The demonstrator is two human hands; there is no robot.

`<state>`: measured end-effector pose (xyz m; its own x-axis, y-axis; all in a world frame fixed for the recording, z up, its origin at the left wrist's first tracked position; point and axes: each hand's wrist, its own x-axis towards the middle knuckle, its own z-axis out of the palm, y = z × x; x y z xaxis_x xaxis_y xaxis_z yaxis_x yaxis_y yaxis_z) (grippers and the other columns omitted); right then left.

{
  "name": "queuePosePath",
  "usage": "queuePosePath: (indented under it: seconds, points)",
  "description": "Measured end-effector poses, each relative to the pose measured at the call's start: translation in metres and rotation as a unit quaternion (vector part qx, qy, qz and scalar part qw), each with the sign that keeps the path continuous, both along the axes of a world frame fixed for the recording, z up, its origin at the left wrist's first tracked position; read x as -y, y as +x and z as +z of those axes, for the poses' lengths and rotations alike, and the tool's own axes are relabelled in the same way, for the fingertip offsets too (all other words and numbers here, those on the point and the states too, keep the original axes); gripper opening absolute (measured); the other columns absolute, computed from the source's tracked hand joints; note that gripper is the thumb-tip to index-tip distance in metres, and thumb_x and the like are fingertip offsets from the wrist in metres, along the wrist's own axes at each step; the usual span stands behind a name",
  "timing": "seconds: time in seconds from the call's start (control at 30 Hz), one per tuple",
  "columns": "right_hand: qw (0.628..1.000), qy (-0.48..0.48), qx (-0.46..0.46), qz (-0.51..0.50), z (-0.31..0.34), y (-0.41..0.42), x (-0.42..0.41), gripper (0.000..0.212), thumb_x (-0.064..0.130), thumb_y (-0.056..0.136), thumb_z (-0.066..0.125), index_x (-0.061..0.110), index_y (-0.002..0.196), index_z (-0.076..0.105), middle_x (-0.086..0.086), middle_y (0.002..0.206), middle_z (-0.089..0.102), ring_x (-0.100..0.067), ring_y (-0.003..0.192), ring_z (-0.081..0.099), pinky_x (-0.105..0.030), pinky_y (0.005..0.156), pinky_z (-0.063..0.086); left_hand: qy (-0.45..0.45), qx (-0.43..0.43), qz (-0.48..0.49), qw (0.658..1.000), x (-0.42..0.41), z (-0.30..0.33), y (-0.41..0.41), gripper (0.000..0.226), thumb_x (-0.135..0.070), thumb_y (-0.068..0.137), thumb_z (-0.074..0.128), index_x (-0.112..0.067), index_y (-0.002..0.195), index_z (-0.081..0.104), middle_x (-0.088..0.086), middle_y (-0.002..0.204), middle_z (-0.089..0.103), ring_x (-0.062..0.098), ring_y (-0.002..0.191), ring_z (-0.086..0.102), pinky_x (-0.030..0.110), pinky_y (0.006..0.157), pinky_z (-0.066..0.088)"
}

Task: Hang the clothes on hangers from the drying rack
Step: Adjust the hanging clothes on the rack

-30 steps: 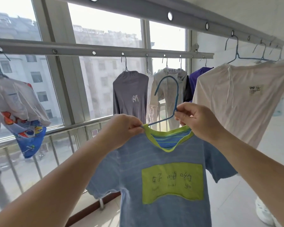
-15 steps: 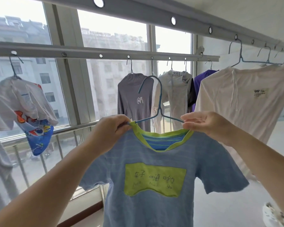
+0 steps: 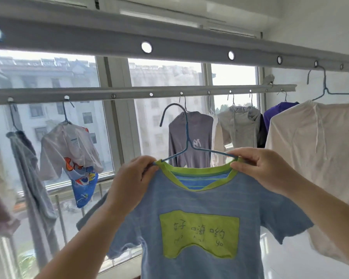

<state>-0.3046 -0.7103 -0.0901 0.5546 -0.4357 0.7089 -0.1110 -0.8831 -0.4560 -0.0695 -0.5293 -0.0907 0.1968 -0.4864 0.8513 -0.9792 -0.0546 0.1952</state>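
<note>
- Window (image 3: 48, 81) behind two rack rails (image 3: 129, 93).
- One blue T-shirt (image 3: 199, 228) on one blue hanger (image 3: 187, 141), below the rails.
- Two hands: left hand (image 3: 129, 182), right hand (image 3: 264, 168), each grip pinching its collar.

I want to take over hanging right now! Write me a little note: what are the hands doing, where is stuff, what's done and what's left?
Left hand: pinches the blue shirt at its left collar edge.
Right hand: pinches the right collar edge.
Hanger: inside the shirt's neck, hook up, held below the near bar, not hooked on anything.
Done: shirt is on the hanger; other clothes hang on the far bar, a white shirt on the near one.
Left: hook the hanger into a free hole, maybe on the near bar, then let go.
</note>
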Motion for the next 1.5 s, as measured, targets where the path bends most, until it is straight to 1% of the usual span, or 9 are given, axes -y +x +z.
queuePosePath:
  seconds: [0.17,0.27,0.4,0.53,0.7,0.9,1.2,1.33,1.5]
  points:
    - [0.993,-0.052,0.107,0.014,0.018,0.025,-0.032,0.022,0.015,0.082,0.066,0.026,0.101,0.070,0.007,0.081,0.072,-0.003,0.078,0.061,-0.006,0.066,0.043,-0.159,0.062,0.129,0.977,-0.012,-0.001,0.001,0.029,-0.020,0.087,0.048,-0.009,0.110,0.062,0.010,0.106,0.067,0.021,0.100,0.053,0.032,0.097,0.027]
    - [0.986,-0.068,0.148,0.026,0.029,0.041,-0.052,0.022,0.013,0.082,0.066,0.022,0.101,0.071,0.019,0.077,0.068,0.004,0.073,0.061,-0.002,0.061,0.041,-0.167,0.035,0.199,0.965,-0.017,0.000,-0.003,0.059,-0.030,0.089,0.031,0.001,0.139,0.028,0.016,0.148,0.025,0.019,0.138,0.018,0.037,0.113,0.004]
    - [0.974,-0.087,0.203,0.039,0.043,0.065,-0.078,0.021,0.013,0.082,0.067,0.020,0.101,0.071,0.032,0.076,0.059,0.020,0.070,0.055,0.003,0.062,0.036,-0.159,-0.004,0.243,0.957,-0.029,0.007,0.000,0.071,-0.046,0.088,0.024,-0.003,0.141,0.004,0.012,0.149,-0.006,0.025,0.140,-0.002,0.046,0.115,0.000]
    - [0.967,-0.085,0.235,0.057,0.055,0.089,-0.103,0.020,0.016,0.083,0.066,0.022,0.102,0.071,0.024,0.075,0.062,0.007,0.076,0.059,-0.003,0.065,0.042,-0.163,-0.064,0.232,0.957,-0.043,0.018,0.012,0.072,-0.057,0.085,0.016,-0.019,0.137,-0.014,0.004,0.152,-0.015,0.015,0.140,-0.014,0.044,0.114,-0.005]
    - [0.967,-0.074,0.233,0.066,0.070,0.117,-0.132,0.017,0.021,0.085,0.063,0.026,0.101,0.071,0.019,0.070,0.062,-0.004,0.067,0.058,-0.010,0.062,0.041,-0.173,-0.117,0.237,0.949,-0.064,0.038,0.026,0.068,-0.043,0.093,0.032,-0.019,0.144,-0.006,0.006,0.155,-0.011,0.018,0.142,-0.008,0.047,0.115,0.000]
    - [0.968,-0.067,0.230,0.071,0.080,0.136,-0.148,0.018,0.021,0.088,0.060,0.025,0.103,0.069,0.005,0.077,0.070,-0.019,0.073,0.063,-0.037,0.070,0.051,-0.160,-0.115,0.237,0.951,-0.084,0.060,0.042,0.064,-0.042,0.094,0.030,-0.024,0.145,-0.005,0.003,0.156,-0.007,0.017,0.142,-0.003,0.045,0.115,0.004]
    - [0.983,-0.064,0.173,0.020,0.067,0.137,-0.142,0.015,0.025,0.087,0.061,0.029,0.100,0.069,0.008,0.066,0.066,-0.020,0.068,0.062,-0.032,0.062,0.049,-0.078,-0.176,0.177,0.965,-0.076,0.046,0.061,0.058,-0.044,0.095,0.022,-0.027,0.145,-0.002,-0.005,0.156,-0.002,0.012,0.142,0.000,0.037,0.116,0.004]
    - [0.993,-0.047,0.100,0.038,0.062,0.131,-0.133,0.022,0.044,0.084,0.060,0.037,0.104,0.066,0.021,0.070,0.063,-0.010,0.078,0.064,-0.030,0.073,0.049,-0.177,-0.214,0.154,0.948,-0.064,0.027,0.043,0.058,-0.042,0.096,0.025,-0.019,0.146,0.005,-0.001,0.156,0.005,0.012,0.142,0.002,0.028,0.113,0.001]
    - [0.993,-0.032,0.073,0.084,0.057,0.118,-0.127,0.043,0.060,0.079,0.050,0.034,0.111,0.064,0.021,0.084,0.066,0.002,0.079,0.061,-0.033,0.084,0.050,-0.277,-0.096,0.108,0.950,-0.050,0.023,-0.006,0.062,-0.052,0.090,0.016,-0.026,0.143,-0.002,-0.004,0.154,-0.008,0.006,0.140,-0.008,0.036,0.116,-0.001]
